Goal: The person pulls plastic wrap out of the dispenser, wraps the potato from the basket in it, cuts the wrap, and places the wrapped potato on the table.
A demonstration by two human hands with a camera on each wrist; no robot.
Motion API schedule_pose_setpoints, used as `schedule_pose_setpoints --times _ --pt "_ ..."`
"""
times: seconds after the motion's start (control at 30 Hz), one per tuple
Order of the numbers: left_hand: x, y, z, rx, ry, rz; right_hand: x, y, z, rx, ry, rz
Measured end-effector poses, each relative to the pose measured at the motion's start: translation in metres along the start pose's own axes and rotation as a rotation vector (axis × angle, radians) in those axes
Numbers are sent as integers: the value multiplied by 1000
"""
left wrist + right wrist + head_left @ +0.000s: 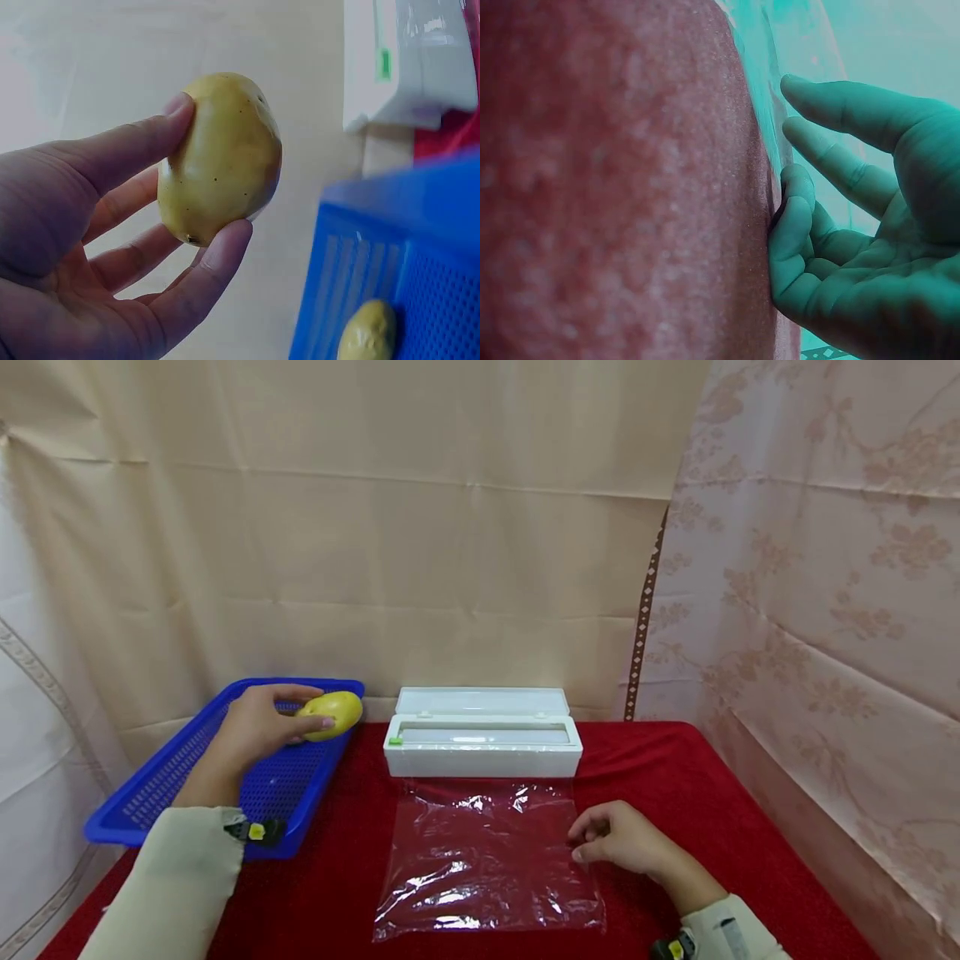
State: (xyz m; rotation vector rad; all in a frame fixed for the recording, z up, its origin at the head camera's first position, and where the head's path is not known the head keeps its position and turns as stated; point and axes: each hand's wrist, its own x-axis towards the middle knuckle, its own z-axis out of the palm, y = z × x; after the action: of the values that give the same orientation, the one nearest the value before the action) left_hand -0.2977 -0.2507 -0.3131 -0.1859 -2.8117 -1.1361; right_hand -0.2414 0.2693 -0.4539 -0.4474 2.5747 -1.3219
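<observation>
One potato (221, 154) is in hand, pinched between the thumb and fingers of the left hand (258, 724); in the head view it appears over the far right corner of the blue basket (112, 836). A second potato (367, 332) lies inside that basket. Right of the basket, the film (487, 860) is drawn out toward the near side from the white box (483, 764), whose lid (482, 702) is raised; whether the film has been cut cannot be told. The held potato is not yet on the film, and the film lies unfolded. The right hand (618, 839), loosely curled and holding nothing, is at the film's right edge; contact cannot be confirmed. A red cloth (675, 777) lies underneath.
</observation>
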Motion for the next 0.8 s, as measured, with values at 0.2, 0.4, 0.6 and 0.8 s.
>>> schedule_pose_setpoints --times 0.2,0.4,0.6,0.8 --pt "-15 13 19 -21 20 18 0 -3 1 7 2 8" --pt "-29 21 39 -89 23 70 0 -2 1 -1 1 2" --pt "-39 30 61 -131 13 134 0 0 1 6 -7 0" --pt "-43 36 78 -185 10 126 1 0 1 -2 -9 3"
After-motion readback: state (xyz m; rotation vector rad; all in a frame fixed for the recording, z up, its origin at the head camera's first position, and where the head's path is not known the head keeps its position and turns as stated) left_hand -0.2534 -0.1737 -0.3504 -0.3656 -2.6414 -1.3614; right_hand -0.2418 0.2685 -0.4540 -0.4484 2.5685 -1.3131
